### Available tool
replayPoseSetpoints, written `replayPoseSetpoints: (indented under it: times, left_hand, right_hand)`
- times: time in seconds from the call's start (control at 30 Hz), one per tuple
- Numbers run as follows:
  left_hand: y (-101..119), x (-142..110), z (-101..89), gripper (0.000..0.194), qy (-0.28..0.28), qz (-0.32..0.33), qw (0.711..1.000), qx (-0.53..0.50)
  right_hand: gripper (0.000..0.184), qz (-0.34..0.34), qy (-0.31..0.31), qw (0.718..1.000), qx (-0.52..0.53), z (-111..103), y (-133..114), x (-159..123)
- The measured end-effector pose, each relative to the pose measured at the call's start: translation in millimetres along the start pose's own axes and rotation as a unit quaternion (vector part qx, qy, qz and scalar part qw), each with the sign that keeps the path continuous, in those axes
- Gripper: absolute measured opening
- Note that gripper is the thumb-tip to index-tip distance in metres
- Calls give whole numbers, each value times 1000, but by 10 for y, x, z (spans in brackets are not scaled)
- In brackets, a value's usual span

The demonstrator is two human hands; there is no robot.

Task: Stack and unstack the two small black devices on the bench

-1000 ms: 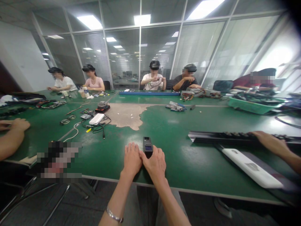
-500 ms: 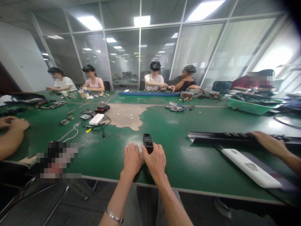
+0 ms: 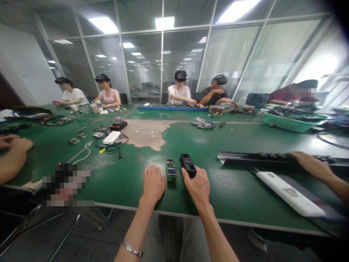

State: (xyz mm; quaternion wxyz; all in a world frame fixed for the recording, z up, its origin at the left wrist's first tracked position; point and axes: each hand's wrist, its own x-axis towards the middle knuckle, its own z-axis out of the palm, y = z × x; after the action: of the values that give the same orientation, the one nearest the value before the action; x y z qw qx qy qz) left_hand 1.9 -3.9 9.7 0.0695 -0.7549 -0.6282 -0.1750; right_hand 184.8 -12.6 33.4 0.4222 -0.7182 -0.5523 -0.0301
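My right hand [image 3: 198, 181] grips a black plastic housing [image 3: 188, 163] with rectangular cut-outs, thumb on its left side and fingers on its right. To the left of it a green circuit board with a small screen [image 3: 171, 171] lies on the green table, between my hands and touched by neither as far as I can see. My left hand [image 3: 153, 182] rests flat, palm down, on the table just left of the board. Its fingers point forward and it holds nothing visible.
A white power bank-like block [image 3: 111, 138] with cables sits ahead to the left. At right are a long black rail [image 3: 237, 159] under another person's hand [image 3: 311, 165] and a white elongated case [image 3: 291, 194]. A green basket [image 3: 297, 122] stands farther back. Other people sit around the table.
My right hand has moved to the right with the black housing. The circuit board, hidden before, now shows on the table. My left hand has hardly moved.
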Motion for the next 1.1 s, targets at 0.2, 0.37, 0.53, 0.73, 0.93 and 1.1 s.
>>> replayPoseSetpoints:
  times: [0.2,0.37,0.53,0.73,0.93,1.1]
  left_hand:
    - [-1,-2,0,49,2,3,1000,1]
    - [7,-4,-3,49,1,3,1000,0]
    - [22,-11,-18,50,-2,6,1000,4]
    - [34,-20,-41,49,-4,5,1000,8]
    - [35,-16,-31,50,-3,7,1000,10]
    - [35,-2,-24,50,-2,6,1000,9]
  right_hand:
    - [51,5,-21,999,-23,51,103,-136]
    - [49,5,-34,998,-47,69,94,-172]
    - [57,-13,-36,997,-72,76,111,-214]
    - [76,-11,-18,997,-71,93,138,-256]
    - [76,-13,-7,998,-62,74,123,-255]
    - [67,-14,-11,998,-62,48,103,-251]
